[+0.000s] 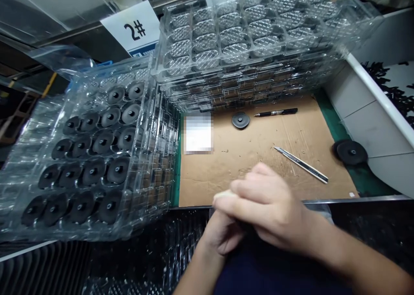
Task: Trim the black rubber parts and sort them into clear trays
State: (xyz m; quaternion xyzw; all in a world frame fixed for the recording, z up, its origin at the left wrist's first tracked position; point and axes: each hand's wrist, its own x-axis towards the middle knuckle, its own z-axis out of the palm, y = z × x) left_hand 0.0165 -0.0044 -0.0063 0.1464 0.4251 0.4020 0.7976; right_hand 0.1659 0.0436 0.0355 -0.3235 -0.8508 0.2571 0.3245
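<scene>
My right hand (261, 200) is curled closed over my left hand, just above the near edge of the cardboard. Beneath it my left hand (221, 234) is also closed, its fingers partly hidden and slightly blurred. Whatever lies between the two hands, if anything, cannot be made out. Something pale shows at the front of the right thumb. Beyond the hands, a black round disc with a centre stud (241, 120) lies on the cardboard sheet (207, 178). A craft knife (302, 164) rests on the sheet to the right of my hands, with a black pen (276, 112) farther back.
On the left, a clear plastic tray (134, 174) holds several rows of black discs. Stacked clear trays (223, 49) stand at the back. More discs (351, 152) sit at the right by a white wall (371, 114). A "2#" sign (134, 27) stands behind.
</scene>
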